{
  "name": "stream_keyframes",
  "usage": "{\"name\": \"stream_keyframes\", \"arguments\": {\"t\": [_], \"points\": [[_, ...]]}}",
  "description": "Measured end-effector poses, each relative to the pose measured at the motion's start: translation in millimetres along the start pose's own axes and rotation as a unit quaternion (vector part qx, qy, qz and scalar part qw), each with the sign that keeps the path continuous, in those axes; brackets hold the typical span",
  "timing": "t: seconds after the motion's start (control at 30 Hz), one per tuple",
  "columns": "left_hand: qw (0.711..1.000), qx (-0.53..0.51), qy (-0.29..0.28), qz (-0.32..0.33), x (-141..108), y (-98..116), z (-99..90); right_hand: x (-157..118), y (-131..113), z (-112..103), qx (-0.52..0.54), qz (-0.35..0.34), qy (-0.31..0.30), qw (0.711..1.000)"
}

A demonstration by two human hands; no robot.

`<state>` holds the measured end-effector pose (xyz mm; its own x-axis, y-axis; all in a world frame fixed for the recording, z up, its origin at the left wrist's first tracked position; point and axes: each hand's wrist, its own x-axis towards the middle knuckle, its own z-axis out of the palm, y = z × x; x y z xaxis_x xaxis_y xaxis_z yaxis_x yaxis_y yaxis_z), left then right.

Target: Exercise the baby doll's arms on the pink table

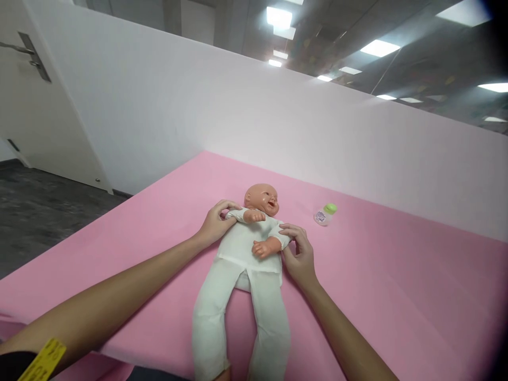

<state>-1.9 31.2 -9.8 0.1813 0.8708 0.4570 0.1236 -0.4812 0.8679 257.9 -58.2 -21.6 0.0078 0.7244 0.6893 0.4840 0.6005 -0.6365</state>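
Observation:
A baby doll (250,251) in a white top and white trousers lies on its back on the pink-covered table (159,233). Its bald head points away from me, and its face is turned to the right. My left hand (219,221) grips the doll's sleeve near the shoulder on the left side, thumb below and fingers above. On the other side, my right hand (300,253) has its fingers closed on the sleeve at the upper arm. Both doll forearms are bent over the chest. The doll's feet are cut off by the frame's lower edge.
A small clear bottle (322,217) with a green cap (330,208) stands on the table to the right of the doll's head. Behind the table rises a white partition wall (297,127). A door (35,106) with a metal handle is at the left, above dark flooring.

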Motion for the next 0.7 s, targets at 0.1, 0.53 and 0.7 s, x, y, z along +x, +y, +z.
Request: {"name": "stream_keyframes", "arguments": {"t": [0.1, 0.53, 0.7], "points": [[1.0, -0.002, -0.008, -0.013, 0.5, 0.6, -1.4, 0.4, -1.5, 1.3, -0.002, -0.002, 0.005, 1.0], [0.998, -0.038, 0.017, -0.043, -0.1, 6.6, -0.8, 4.7, 6.5, 3.2, 0.191, 0.214, 0.077, 0.955], [0.996, -0.038, 0.054, -0.066, 0.4, 7.1, -2.2, 7.8, 12.9, 3.9, 0.264, 0.269, 0.129, 0.917]]}}
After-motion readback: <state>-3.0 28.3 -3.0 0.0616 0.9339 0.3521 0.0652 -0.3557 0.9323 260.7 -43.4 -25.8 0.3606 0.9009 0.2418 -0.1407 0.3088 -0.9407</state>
